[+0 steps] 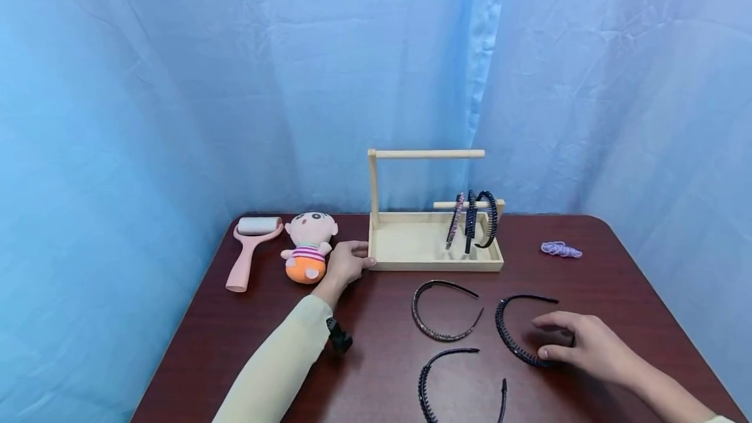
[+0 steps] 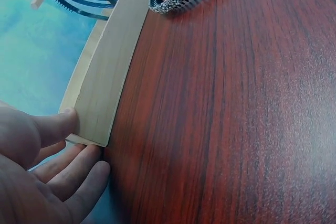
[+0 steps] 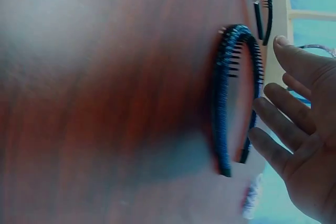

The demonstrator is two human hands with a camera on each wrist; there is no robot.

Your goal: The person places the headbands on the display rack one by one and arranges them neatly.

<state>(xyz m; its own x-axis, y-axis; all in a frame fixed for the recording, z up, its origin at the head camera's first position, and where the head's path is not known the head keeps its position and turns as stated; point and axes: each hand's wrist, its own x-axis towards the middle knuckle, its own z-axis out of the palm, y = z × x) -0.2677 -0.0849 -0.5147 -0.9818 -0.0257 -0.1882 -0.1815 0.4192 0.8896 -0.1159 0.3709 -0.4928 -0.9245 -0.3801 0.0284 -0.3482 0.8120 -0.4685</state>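
Note:
A pale wooden headband rack (image 1: 435,267) with a tray base stands at the table's back. My left hand (image 1: 348,262) holds its left end; in the left wrist view the thumb and fingers (image 2: 86,182) lie about that corner. Three headbands (image 1: 470,214) hang on the rack's lower bar. My right hand (image 1: 587,344) hovers with spread fingers over a black toothed headband (image 1: 510,338) on the table; the right wrist view shows a gap between the fingers and this headband (image 3: 221,108). A glittery headband (image 1: 418,318) and another black one (image 1: 424,387) lie to its left.
Left of the rack are a plush doll (image 1: 310,247) and a pink-handled lint roller (image 1: 243,260). A bundle of lilac cord (image 1: 561,250) lies at the back right. Behind the brown table (image 1: 376,318) hangs a blue curtain (image 1: 329,83).

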